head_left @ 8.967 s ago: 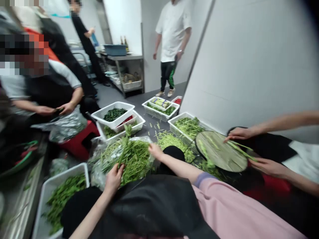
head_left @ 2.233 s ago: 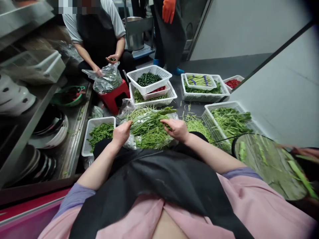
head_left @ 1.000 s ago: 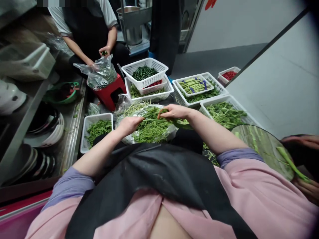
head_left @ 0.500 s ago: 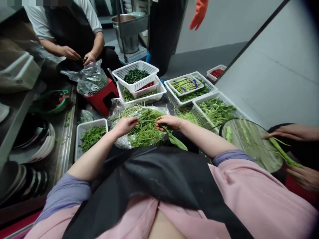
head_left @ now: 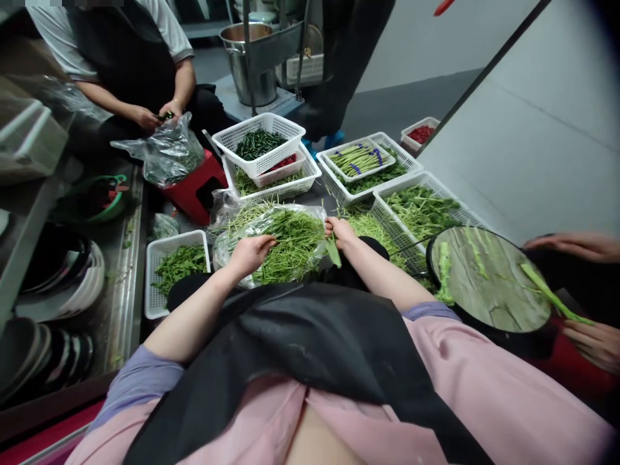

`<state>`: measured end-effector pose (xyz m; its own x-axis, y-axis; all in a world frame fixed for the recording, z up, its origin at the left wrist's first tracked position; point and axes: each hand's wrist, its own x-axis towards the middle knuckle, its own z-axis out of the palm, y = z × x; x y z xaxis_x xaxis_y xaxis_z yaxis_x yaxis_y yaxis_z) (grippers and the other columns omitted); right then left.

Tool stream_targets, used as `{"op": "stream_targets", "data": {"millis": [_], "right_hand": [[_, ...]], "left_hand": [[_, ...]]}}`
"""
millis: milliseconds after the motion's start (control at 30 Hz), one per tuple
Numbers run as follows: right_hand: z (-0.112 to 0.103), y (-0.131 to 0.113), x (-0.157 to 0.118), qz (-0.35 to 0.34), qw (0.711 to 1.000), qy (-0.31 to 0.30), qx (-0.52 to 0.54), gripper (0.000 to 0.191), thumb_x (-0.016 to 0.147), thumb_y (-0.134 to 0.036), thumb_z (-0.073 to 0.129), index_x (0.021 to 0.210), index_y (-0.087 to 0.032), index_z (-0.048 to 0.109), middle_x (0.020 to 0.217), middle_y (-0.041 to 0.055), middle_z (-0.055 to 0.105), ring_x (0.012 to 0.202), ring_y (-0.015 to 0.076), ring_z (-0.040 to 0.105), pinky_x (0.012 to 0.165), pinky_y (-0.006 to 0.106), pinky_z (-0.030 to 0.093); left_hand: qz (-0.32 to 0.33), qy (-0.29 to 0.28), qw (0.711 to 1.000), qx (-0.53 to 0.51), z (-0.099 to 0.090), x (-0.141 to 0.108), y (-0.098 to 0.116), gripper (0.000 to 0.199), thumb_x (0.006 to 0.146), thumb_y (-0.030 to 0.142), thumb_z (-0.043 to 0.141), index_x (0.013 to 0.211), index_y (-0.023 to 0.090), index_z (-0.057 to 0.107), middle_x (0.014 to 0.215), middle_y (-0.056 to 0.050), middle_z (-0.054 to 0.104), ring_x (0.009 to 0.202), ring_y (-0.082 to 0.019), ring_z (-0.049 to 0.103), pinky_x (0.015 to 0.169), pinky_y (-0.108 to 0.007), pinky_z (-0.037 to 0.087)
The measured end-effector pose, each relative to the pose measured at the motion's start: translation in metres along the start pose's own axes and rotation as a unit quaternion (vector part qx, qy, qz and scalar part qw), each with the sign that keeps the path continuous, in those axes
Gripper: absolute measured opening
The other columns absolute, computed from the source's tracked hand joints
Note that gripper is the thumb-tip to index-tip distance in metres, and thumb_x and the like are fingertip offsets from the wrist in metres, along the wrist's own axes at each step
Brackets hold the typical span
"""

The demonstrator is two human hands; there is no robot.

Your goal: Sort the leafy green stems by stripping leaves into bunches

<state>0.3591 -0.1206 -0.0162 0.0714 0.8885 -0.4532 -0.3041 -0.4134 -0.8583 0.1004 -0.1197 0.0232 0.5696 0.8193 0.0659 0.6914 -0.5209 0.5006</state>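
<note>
My right hand [head_left: 341, 234] is closed on a green leafy stem [head_left: 334, 252], whose broad leaf hangs below the fingers. It is over the right edge of a clear plastic bag [head_left: 227, 248]. A heap of thin green stems [head_left: 290, 245] lies on the bag. My left hand [head_left: 252, 255] hovers at the left side of this heap, thumb and fingers pinched together. Whatever may be between those fingertips is too small to make out. Left of it, leafy greens [head_left: 181, 265] fill a white basket [head_left: 154, 284].
White baskets of greens [head_left: 421, 210], green chillies [head_left: 261, 143] and bundled stalks [head_left: 358, 159] stand ahead. At right, a co-worker's hand [head_left: 593, 341] holds a stalk over a round board [head_left: 504, 290]. Another person [head_left: 126, 64] sits beyond a red stool [head_left: 194, 187]. Plates [head_left: 92, 284] line the left shelf.
My hands have moved apart, the right one going right with the leafy stem. The co-worker's upper hand has drawn back from the round board. A dark-clothed figure at the back has shifted.
</note>
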Motion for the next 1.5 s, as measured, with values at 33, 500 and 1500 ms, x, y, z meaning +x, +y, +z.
{"op": "stream_targets", "data": {"millis": [33,500,1500], "right_hand": [[0.0,-0.003,-0.001,0.001,0.999,-0.046,-0.023,0.022,0.073,-0.027,0.066,0.072,-0.02,0.045,0.045,-0.0119,0.032,0.04,0.0046,0.029,0.043,0.02,0.026],[0.055,0.004,-0.01,-0.048,0.845,-0.367,-0.386,0.019,0.077,-0.034,0.062,0.085,-0.017,0.059,0.07,-0.0019,0.056,0.061,0.0094,0.045,0.055,0.022,0.034],[0.006,0.009,-0.007,-0.13,0.964,0.164,-0.161,0.01,0.08,-0.019,0.052,0.077,-0.023,0.043,0.058,-0.0079,0.041,0.045,0.0079,0.036,0.046,0.024,0.03]], "left_hand": [[0.0,-0.027,0.999,-0.028,-0.001,0.001,-0.001,0.037,0.092,0.041,0.045,0.1,0.018,0.073,0.086,-0.007,0.075,0.072,-0.017,0.065,0.069,-0.026,0.049],[-0.008,-0.124,0.992,-0.028,0.017,0.009,-0.019,0.035,0.09,0.036,0.048,0.087,0.014,0.074,0.068,-0.004,0.069,0.059,-0.013,0.054,0.059,-0.025,0.038],[-0.066,0.033,0.993,-0.087,0.097,-0.015,-0.015,0.032,0.096,0.032,0.044,0.109,0.018,0.07,0.104,-0.01,0.073,0.094,-0.018,0.068,0.082,-0.026,0.049]]}}
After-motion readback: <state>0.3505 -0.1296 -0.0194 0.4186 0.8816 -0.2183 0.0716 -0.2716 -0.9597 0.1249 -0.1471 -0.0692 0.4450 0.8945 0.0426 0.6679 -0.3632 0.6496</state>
